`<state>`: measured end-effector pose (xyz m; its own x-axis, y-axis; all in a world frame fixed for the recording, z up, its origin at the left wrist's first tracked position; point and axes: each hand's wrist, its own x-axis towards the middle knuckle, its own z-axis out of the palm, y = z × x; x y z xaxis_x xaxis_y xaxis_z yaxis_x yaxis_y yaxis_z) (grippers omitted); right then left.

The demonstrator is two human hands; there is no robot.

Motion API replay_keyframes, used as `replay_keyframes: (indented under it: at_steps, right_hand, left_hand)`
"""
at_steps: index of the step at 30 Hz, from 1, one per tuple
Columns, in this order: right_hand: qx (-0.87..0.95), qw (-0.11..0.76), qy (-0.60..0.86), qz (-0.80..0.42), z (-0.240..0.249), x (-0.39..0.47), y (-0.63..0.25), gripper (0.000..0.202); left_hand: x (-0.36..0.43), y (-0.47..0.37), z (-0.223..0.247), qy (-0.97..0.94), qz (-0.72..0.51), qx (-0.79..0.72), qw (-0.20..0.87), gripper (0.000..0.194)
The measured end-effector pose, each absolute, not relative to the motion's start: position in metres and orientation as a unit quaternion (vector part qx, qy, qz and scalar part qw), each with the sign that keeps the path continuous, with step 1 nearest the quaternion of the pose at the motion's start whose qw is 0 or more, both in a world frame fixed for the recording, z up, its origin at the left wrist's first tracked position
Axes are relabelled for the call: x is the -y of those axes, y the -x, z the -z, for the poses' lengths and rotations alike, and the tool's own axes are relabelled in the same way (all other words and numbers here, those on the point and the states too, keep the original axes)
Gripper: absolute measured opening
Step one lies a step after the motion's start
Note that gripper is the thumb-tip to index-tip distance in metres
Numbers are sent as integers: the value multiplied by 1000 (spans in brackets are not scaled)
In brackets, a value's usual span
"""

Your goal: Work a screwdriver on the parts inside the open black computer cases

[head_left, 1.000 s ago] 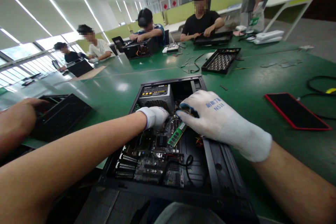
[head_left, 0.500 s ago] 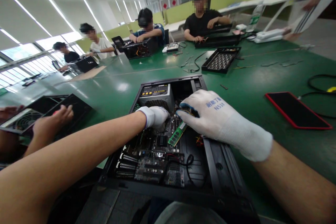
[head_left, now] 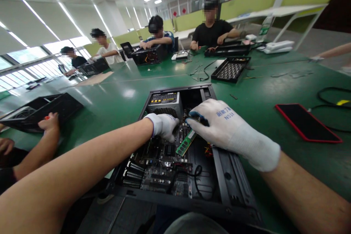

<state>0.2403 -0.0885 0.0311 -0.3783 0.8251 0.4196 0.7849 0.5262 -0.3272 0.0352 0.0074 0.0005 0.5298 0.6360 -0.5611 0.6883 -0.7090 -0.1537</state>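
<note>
An open black computer case lies in front of me, with a motherboard inside and a power supply at its far left. My left hand, in a white glove, reaches over the board just below the power supply, thumb and fingers a little apart. My right hand, gloved too, curls at the case's right side, its fingers closed around the upper end of a green memory stick. The stick's lower end slants down over the board. A black cable loops in the lower part of the case.
A red-edged black pad lies right of the case. On the left, another person's hand touches a black case. Beyond on the green table stands a black tray. Several people work behind.
My left hand's thumb and fingers have spread slightly. The neighbour's black case on the left has tilted and shifted left. The view has moved a little; my right hand stays around the stick.
</note>
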Motion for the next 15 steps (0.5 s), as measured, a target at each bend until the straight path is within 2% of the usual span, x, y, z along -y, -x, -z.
replay_keyframes:
  at_steps: [3,5,8,10,13,15]
  right_hand:
    - [813,310,486,-74,-33,89,-240,35]
    - [774,364,509,-95,-31,92,-242,39]
    - [676,436,576,-146,-14,102,-253,66]
    - [603,439,626,-228,8,114,-263,84]
    - [528,423,652,-341,48,131,-279,98]
    - [502,447,655,-346,73,134,-284,107]
  left_hand:
    - [-2,-33,-9,-886,255,-385,48,58]
    - [4,-32,-17,-895,220,-386,47,47]
    - [14,-27,-31,-910,172,-374,45,41]
    - [24,-19,-43,-918,134,-370,47,42]
    - [48,0,-63,-926,57,-364,76,39]
    - [69,18,-76,-928,6,-360,96,32]
